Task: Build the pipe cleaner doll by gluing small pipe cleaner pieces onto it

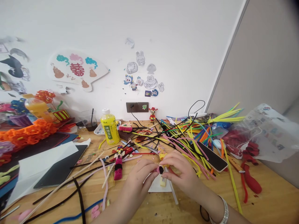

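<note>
1. Currently the left grip pinches a small pink-and-black piece between thumb and forefinger, its wrist low over the desk.
2. The right grip has its thumb and forefinger closed on the same piece from the other side, so the piece sits between the two sets of fingertips, raised above the desk; a silvery bracelet circles that wrist.
3. Just below the right grip's fingertips, a pale yellow tube lies on a sheet of white paper, with a narrow pale strip slanting down beside it.
4. Near the left grip, on its outer side, lies a figure with a pink-and-black body; farther out are black fuzzy stems and a dark tablet partly under white sheets.
5. Beyond the left grip stands a yellow drink bottle with a white cap.
6. Outward from the right grip, a phone rests among colored stems, and a red balloon lies well apart.
7. Past both, against the wall, stands a small figurine in a red hat.
</note>
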The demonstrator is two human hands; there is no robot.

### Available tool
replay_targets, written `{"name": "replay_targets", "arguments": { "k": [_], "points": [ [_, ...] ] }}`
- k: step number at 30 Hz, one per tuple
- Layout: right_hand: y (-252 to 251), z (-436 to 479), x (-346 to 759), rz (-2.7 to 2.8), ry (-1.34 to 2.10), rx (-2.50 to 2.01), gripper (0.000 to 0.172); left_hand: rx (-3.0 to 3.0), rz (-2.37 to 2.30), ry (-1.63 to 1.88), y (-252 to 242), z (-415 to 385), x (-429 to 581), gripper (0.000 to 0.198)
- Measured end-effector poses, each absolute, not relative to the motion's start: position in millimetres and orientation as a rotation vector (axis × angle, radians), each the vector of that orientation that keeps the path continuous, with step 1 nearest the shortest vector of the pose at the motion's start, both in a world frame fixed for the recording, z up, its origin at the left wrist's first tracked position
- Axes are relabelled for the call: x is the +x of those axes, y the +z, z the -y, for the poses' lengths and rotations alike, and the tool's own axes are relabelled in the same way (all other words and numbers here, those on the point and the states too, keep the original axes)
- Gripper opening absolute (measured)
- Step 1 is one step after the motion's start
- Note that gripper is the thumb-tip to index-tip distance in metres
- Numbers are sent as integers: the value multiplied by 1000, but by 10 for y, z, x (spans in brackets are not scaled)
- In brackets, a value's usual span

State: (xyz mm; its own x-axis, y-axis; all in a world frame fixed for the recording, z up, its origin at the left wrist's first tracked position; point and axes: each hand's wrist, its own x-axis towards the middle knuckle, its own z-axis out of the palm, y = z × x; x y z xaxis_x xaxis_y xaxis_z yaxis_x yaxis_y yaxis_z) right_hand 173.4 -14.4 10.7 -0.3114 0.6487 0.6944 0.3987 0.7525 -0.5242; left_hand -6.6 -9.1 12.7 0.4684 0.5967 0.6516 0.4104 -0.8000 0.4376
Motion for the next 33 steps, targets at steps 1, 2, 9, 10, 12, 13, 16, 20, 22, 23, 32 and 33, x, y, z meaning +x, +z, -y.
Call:
{"name": "replay_targets", "arguments": {
  "k": [1, 2, 9, 10, 12, 13, 16, 20, 22, 23, 32, 33],
  "points": [
    [112, 144, 1741, 1953, 309, -795, 18, 2492, -867, 1232, 127, 91, -68, 12],
    [116, 145, 1745, 1959, 306, -797, 17, 2484, -867, 1227, 126, 91, -70, 11],
    [126, 174, 1706, 1952, 206, -778, 15, 2471, -842, 1241, 112, 87, -61, 11],
    [128, 178, 1700, 1948, 199, -776, 14, 2466, -839, 1239, 113, 88, -58, 12],
    [133, 183, 1695, 1944, 186, -773, 13, 2447, -837, 1241, 117, 89, -51, 12],
    [134, 184, 1696, 1948, 177, -772, 13, 2432, -840, 1242, 119, 89, -48, 12],
    [137, 179, 1704, 1977, 156, -763, 13, 2371, -843, 1235, 119, 79, -47, 13],
    [136, 169, 1702, 1998, 156, -760, 13, 2273, -844, 1166, 110, 40, -61, 12],
    [137, 170, 1694, 2000, 147, -757, 12, 2240, -828, 1143, 99, 17, -70, 12],
    [140, 172, 1690, 2003, 142, -749, 12, 2229, -817, 1140, 92, 7, -73, 12],
    [187, 195, 1699, 2061, 194, -770, 16, 2123, -782, 1081, 93, -31, -78, 15],
    [192, 189, 1708, 2065, 219, -776, 18, 2103, -791, 1091, 101, -34, -79, 15]
  ]
}}
